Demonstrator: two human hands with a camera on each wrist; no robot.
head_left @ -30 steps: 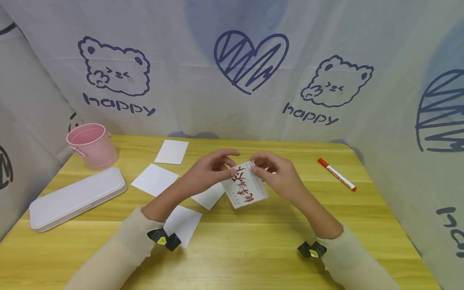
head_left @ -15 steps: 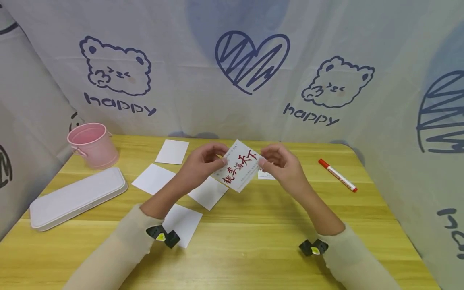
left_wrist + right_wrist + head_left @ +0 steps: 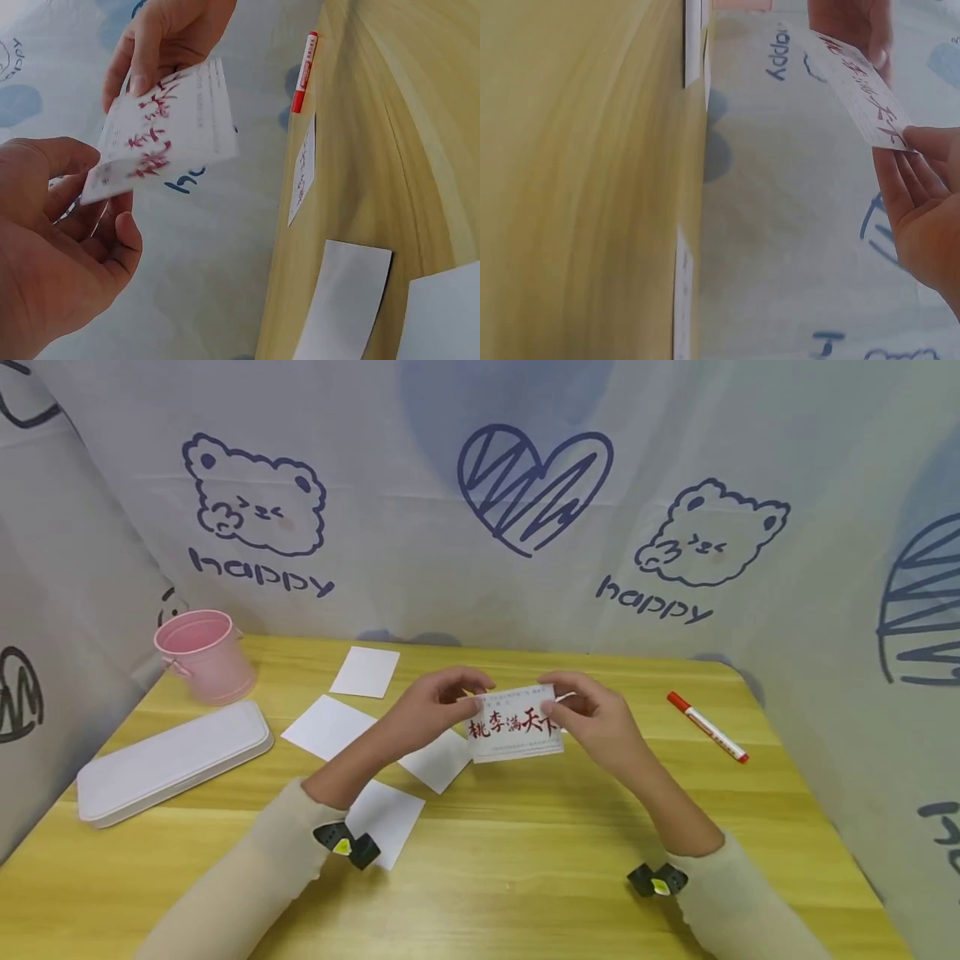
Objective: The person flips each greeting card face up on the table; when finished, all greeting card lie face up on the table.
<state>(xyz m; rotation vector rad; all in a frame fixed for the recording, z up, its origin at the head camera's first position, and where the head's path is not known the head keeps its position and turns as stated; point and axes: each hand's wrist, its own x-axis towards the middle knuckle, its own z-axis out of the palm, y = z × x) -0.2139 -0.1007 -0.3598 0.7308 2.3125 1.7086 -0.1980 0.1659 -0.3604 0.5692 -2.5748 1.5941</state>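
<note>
A white card (image 3: 513, 745) with red handwritten-style characters is held up above the table, its printed face toward me. My left hand (image 3: 422, 714) pinches its left edge between thumb and fingers. At the opposite edge, my right hand (image 3: 600, 727) pinches the card the same way, thumb in front. The left wrist view shows the card (image 3: 169, 124) between both hands, with the left thumb and index finger at its near corner. Another printed card (image 3: 303, 172) lies on the table, mostly hidden behind my right hand in the head view.
Several blank white cards (image 3: 327, 727) lie on the wooden table (image 3: 487, 877), left of the hands. Farther left are a white case (image 3: 176, 762) and a pink bucket (image 3: 210, 660). A red-capped marker (image 3: 707, 727) lies at the right. A curtain (image 3: 390, 485) hangs behind.
The held card has turned, first from steeply slanted to corner-up, and now nearly level with its characters reading across. Both hands have stayed at its edges, with their grips shifting slightly.
</note>
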